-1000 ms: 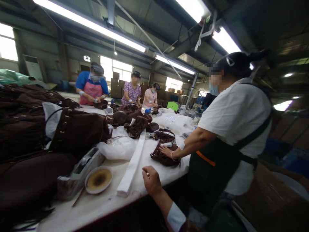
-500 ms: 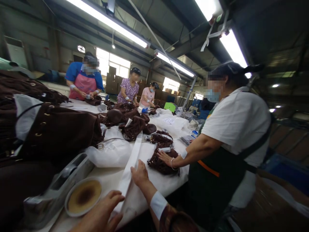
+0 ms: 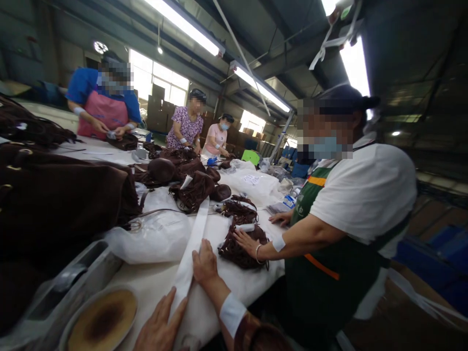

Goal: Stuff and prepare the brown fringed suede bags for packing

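A long white strip (image 3: 192,246) lies along the white table top (image 3: 153,280), running away from me. My right hand (image 3: 204,263) rests on its right edge about halfway along, fingers together. My left hand (image 3: 159,324) lies flat at the strip's near end, fingers spread, touching it. A co-worker in a white shirt and dark green apron (image 3: 347,219) stands at the right and presses one hand (image 3: 246,241) on a dark brown fringed piece (image 3: 239,248).
A grey tape dispenser (image 3: 69,287) and a round dish with a brown stain (image 3: 100,319) sit at the near left. Dark brown suede bags (image 3: 62,200) are piled at the left, clear plastic bags (image 3: 157,234) beside them. Three more people work at the far end.
My left hand came into view and settled at the strip's near end. My right hand moved from the table edge onto the strip. The view swung down and closer.
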Tool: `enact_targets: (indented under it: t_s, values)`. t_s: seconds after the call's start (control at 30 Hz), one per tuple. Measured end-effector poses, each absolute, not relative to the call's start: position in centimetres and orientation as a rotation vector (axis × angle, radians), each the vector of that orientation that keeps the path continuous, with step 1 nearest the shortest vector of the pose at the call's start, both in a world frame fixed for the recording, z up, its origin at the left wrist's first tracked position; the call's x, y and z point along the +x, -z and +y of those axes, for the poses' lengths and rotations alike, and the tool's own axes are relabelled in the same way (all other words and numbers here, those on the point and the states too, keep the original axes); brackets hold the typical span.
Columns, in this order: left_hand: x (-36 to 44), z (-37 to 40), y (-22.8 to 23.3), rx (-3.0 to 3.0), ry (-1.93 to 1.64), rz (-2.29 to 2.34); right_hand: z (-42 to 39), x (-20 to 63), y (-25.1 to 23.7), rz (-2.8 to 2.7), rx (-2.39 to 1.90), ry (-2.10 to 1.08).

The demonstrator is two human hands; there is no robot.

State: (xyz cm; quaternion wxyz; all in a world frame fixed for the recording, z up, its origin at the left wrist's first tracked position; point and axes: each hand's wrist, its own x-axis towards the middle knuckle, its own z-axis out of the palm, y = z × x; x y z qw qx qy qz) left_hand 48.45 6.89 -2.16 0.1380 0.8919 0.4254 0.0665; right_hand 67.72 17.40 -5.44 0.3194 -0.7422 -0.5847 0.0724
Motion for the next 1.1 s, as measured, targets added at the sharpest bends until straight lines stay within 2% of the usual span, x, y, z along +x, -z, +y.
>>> enact_targets:
  t_s: [0.3, 0.53, 0.67, 0.83, 0.97, 1.1]
  values:
    - [48.4, 5.3, -1.7, 2.497, -0.115, 1.264, 14.9, 68.8, 5.7, -1.672, -1.743, -0.165]
    - [48.0, 5.0, 1.9, 2.535, -0.431, 1.278, 13.3, 69.2, 6.1, -1.402, -1.729, -0.203]
    - [47.8, 5.5, 4.1, 2.546, -0.638, 1.262, 11.5, 68.8, 6.2, -1.419, -1.686, -0.184]
    - [47.6, 6.2, 6.3, 2.63, -0.849, 1.214, 9.9, 68.3, 7.2, -1.579, -1.606, -0.015]
    - [47.3, 6.3, 7.0, 2.695, -0.892, 1.185, 8.8, 67.7, 7.0, -1.676, -1.606, 0.08]
    - [47.0, 6.1, 7.0, 2.742, -0.916, 1.169, 7.9, 66.9, 5.3, -1.739, -1.675, 0.035]
